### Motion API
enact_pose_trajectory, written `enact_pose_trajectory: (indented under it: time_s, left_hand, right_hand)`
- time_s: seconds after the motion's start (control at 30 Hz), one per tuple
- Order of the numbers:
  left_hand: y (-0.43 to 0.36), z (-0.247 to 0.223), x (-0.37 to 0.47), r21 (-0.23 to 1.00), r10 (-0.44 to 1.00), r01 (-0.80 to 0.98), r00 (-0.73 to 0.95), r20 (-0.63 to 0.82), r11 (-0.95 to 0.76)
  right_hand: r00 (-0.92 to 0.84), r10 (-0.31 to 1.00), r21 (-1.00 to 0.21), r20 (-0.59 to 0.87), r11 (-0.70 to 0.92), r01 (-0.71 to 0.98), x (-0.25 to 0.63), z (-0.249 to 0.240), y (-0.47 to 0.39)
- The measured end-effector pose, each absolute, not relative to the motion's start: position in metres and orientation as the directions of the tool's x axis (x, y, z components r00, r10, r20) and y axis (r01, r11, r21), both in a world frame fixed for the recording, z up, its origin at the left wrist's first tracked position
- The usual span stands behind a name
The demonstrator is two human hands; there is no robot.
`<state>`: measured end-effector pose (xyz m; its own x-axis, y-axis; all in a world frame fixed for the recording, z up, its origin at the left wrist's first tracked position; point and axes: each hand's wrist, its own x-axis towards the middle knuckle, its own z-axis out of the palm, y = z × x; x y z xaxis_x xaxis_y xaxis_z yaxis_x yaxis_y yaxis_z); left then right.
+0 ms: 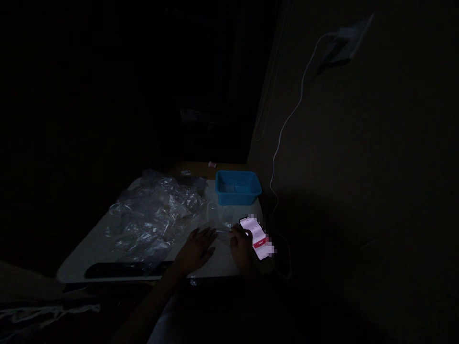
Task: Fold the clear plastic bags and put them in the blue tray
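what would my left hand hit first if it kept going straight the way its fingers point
Probably the clear plastic just past the fingertips of your left hand, this side of the blue tub; darkness makes depth unclear.

A white cable (301, 91) (slack and gently curving) trails from a pale fitting (349, 40) on a dim wall (376, 143), while a looped cord (258, 140) hangs to its left and a small pinkish-white object (212, 165) lies on a wooden surface (231, 167).
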<state>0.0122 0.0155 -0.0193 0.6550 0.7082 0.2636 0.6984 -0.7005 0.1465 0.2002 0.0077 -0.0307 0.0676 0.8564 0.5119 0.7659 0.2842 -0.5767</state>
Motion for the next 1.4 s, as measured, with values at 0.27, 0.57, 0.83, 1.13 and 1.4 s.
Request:
enact_pose_trajectory:
  time_s: [0.27, 0.57, 0.83, 1.13, 1.4]
  left_hand:
    - [0.0163, -0.0223, 0.0113, 0.133, 0.713, 0.708, 0.649, 0.266, -0.694]
    - [0.0157, -0.0195, 0.0116, 0.144, 0.709, 0.7, 0.653, 0.266, -0.699]
    - [0.0168, -0.0236, 0.0118, 0.186, 0.703, 0.682, 0.65, 0.287, -0.707]
    - [0.0153, -0.0196, 0.0119, 0.22, 0.684, 0.651, 0.661, 0.308, -0.727]
    - [0.0141, -0.0195, 0.012, 0.277, 0.679, 0.621, 0.645, 0.35, -0.733]
  right_hand:
    - [0.126, 0.879, -0.621, 0.461, 0.218, 0.753, 0.1997, -0.0302, 0.0091]
    - [0.137, 0.87, -0.624, 0.474, 0.222, 0.749, 0.2, -0.0317, 0.0093]
    - [0.107, 0.852, -0.591, 0.512, 0.259, 0.764, 0.2005, -0.033, 0.0087]
    - [0.098, 0.863, -0.587, 0.495, 0.249, 0.771, 0.2006, -0.0313, 0.0092]
    - [0.098, 0.866, -0.609, 0.491, 0.261, 0.749, 0.2006, -0.033, 0.0099]
